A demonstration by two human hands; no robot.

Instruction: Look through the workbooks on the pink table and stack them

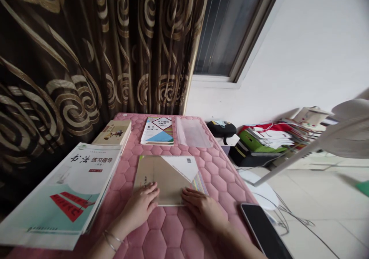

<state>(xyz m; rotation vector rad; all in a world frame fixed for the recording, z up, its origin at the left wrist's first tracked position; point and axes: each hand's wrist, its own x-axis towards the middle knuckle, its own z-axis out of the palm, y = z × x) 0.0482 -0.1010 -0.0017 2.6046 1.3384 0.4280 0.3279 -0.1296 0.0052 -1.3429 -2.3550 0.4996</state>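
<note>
A tan book (pixel 165 176) lies back cover up in the middle of the pink quilted table (pixel 173 232), a white triangle with a barcode at its far right corner. My left hand (pixel 140 207) rests flat on the book's near left edge, fingers stretched out. My right hand (pixel 201 207) lies flat on its near right corner, fingers spread. Neither hand holds anything.
A stack of large textbooks (pixel 62 195) overhangs the table's left edge. Two more books (pixel 113 133) (pixel 157 130) and a clear plastic sleeve (pixel 192 133) lie at the far end. A dark phone (pixel 263 230) sits at the right edge. A patterned curtain (pixel 72 59) hangs left; a fan (pixel 340 136) and clutter stand right.
</note>
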